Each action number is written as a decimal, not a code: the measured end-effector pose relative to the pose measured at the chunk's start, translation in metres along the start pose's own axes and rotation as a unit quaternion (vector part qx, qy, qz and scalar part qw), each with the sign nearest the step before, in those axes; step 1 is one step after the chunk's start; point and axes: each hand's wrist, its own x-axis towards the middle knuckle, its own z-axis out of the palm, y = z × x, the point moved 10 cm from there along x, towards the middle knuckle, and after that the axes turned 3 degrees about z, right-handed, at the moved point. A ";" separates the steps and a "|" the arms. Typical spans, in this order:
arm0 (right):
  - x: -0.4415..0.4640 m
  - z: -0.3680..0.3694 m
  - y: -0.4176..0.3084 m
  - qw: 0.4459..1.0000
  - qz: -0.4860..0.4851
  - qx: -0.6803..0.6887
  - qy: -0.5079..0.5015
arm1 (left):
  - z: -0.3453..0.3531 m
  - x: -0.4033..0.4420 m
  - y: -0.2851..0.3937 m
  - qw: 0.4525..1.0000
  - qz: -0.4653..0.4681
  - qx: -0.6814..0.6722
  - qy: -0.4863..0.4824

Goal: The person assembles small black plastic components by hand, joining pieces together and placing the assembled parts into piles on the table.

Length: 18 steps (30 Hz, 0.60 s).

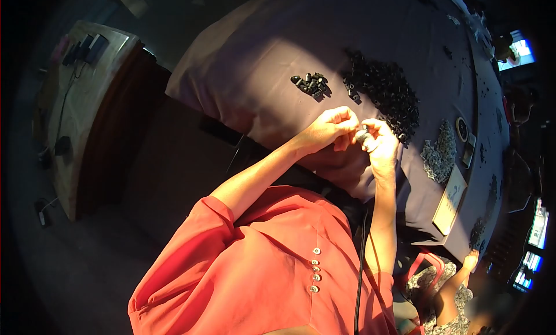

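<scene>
Both hands are raised close together over the near edge of a cloth-covered table. My left hand (334,128) is closed, its thumb and fingertips pinched together; whatever it grips is too small to make out. My right hand (380,145) is closed around a small pale and dark piece (365,137), held between thumb and fingers, facing the left fingertips. Just beyond the hands lies a small group of black pieces (313,85). A much larger heap of black parts (387,92) spreads beyond and beside my right hand.
To the right on the cloth (255,63) are a pile of pale small parts (441,154), a round roll (461,128) and a light board (450,200). Another person's hand (472,258) is at the lower right table edge. A wooden desk (95,115) stands left.
</scene>
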 end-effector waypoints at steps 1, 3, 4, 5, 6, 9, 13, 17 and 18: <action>0.005 -0.003 -0.009 1.000 -0.009 0.011 0.014 | 0.002 0.000 0.001 1.000 -0.002 -0.011 -0.012; 0.019 -0.010 -0.021 0.998 -0.045 0.006 0.043 | 0.017 -0.007 0.004 0.994 -0.035 0.033 -0.094; 0.026 -0.007 -0.028 0.998 -0.036 -0.031 0.042 | 0.021 -0.009 0.005 0.991 -0.039 0.060 -0.117; 0.033 -0.004 -0.033 0.996 -0.027 -0.069 0.041 | 0.026 -0.011 0.004 0.986 -0.043 0.086 -0.139; 0.039 0.002 -0.038 0.993 -0.027 -0.108 0.046 | 0.028 -0.012 0.003 0.984 -0.051 0.086 -0.149; 0.055 0.033 -0.031 0.998 -0.025 -0.059 -0.012 | 0.030 -0.013 -0.003 0.981 -0.061 0.092 -0.160; 0.068 0.061 -0.029 0.982 -0.034 -0.183 -0.034 | 0.030 -0.013 0.000 0.978 -0.051 0.119 -0.163; 0.080 0.074 -0.036 0.960 0.002 -0.271 -0.063 | 0.028 -0.011 -0.001 0.983 -0.043 0.086 -0.159; 0.083 0.078 -0.038 0.954 0.009 -0.291 -0.073 | 0.027 -0.011 0.000 0.983 -0.042 0.089 -0.156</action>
